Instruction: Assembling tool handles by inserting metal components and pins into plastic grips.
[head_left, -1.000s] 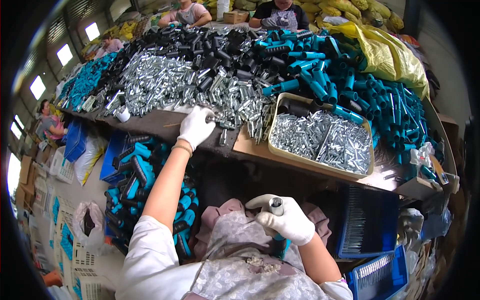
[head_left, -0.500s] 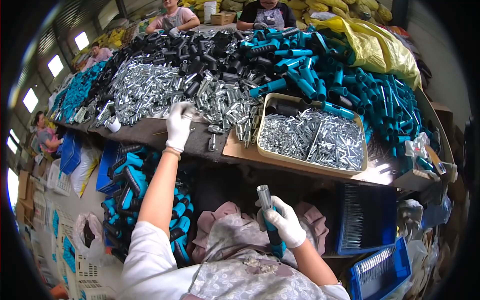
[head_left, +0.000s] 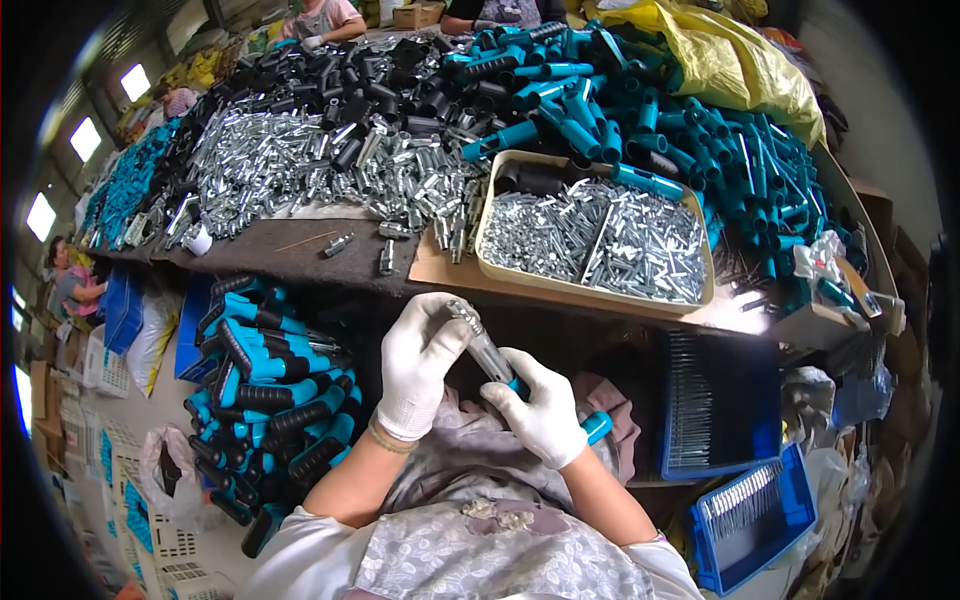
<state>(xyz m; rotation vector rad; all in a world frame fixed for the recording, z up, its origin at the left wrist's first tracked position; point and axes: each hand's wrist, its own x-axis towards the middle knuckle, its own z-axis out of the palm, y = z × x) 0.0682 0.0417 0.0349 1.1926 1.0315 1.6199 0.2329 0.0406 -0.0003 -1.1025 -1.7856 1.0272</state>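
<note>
Gripping silver-and-teal tool (head_left: 488, 354), tilted toward far left, in gloved right hand (head_left: 540, 410); narrowly pinching its metal tip (head_left: 463, 312) in gloved left hand (head_left: 412, 365).

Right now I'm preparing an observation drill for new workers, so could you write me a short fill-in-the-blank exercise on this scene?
1. The left hand and right hand, together at the metal-and-teal piece, wear ____ gloves.
2. The heap of teal-and-black handles lies to the person's ____.
3. Small ____-coloured pieces fill most of the cream tray.

Missing words: white; left; silver.
</note>
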